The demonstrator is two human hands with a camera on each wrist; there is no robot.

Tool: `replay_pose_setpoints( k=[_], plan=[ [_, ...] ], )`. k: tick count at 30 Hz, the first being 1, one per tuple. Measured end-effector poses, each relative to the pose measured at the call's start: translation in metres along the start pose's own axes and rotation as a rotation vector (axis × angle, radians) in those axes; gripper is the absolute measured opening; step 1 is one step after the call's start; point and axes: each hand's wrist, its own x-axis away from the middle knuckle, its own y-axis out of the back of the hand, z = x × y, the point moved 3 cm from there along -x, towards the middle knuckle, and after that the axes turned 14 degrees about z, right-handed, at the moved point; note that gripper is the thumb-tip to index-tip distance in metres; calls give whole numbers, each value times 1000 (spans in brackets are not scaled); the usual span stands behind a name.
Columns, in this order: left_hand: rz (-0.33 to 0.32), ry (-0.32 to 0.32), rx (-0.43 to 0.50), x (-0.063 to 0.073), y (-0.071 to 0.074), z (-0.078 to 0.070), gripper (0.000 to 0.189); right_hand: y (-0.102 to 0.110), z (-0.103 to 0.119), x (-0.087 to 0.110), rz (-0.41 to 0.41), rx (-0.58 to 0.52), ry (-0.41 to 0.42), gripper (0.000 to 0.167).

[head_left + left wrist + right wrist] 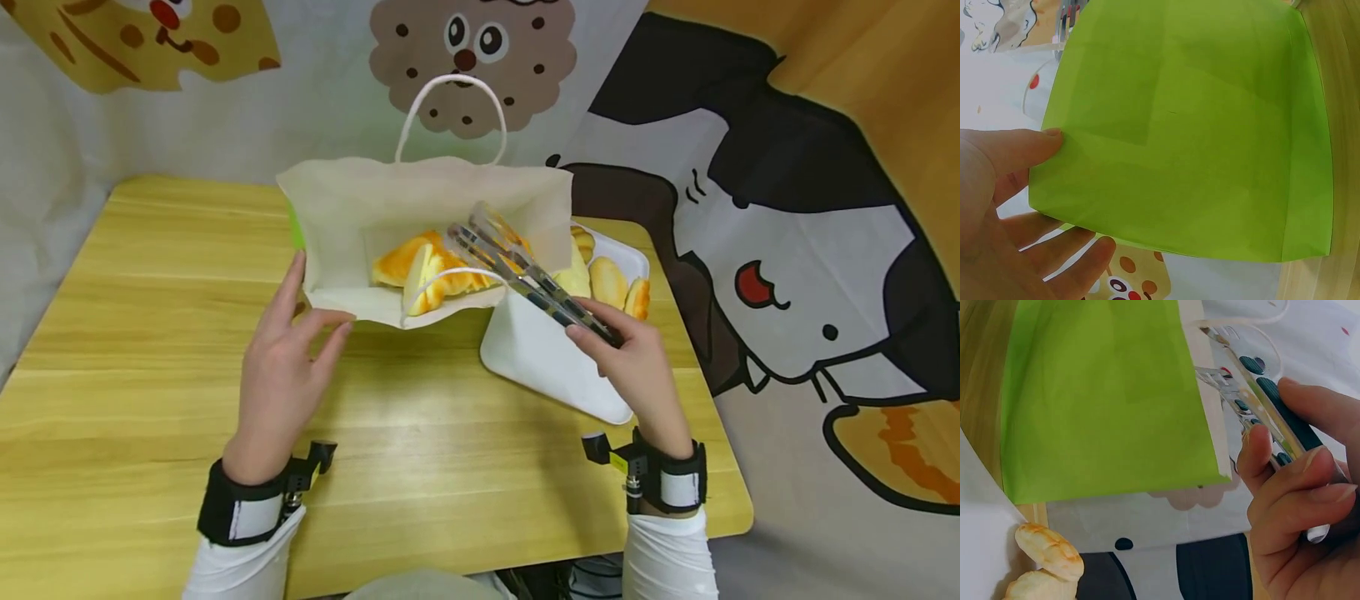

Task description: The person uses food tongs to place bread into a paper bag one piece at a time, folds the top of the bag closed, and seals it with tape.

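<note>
A paper bag (337, 217), green outside and cream inside, stands on the table with its mouth facing me. Pieces of bread (427, 279), golden and pale yellow, show inside it. My left hand (288, 358) is at the bag's near left corner, thumb on the green outer wall (1179, 156), and pinches the rim. The other fingers lie spread along the bag's side. My right hand (633, 354) grips clear tongs with dark patterned handles (543, 287). Their tips are apart over the bag's mouth, and I see nothing clamped between them.
A white tray (547, 358) lies right of the bag, partly under my right hand, with several bread rolls (607, 282) at its far end. White rope handles (450, 79) rise from the bag. Printed cloth (472, 50) hangs behind the wooden table (420, 475).
</note>
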Motion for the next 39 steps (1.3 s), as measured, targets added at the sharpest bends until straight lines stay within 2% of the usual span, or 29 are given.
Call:
replay_pose_setpoints(
  k=[6,12,19,27,31,34,39],
  plan=[
    [-13,1,23,-2,0,-1,14,7,-16,12,-76,-217,83,31],
    [-28,1,32,-2,0,0,16,13,-23,24,-154,-387,233,23],
    [-49,-9,31,-3,-1,0,15,15,-38,41,-266,-456,240,24],
    [-54,-3,25,-4,-2,-1,13,13,-56,69,-439,-555,175,30],
    [-49,0,11,-4,-3,-1,12,10,-67,83,-490,-625,150,34],
    [-50,7,3,-4,-4,-1,11,9,-79,89,-517,-638,100,36],
    [-47,10,4,-3,-5,-1,12,2,-102,100,-589,-625,-48,37]
  ],
)
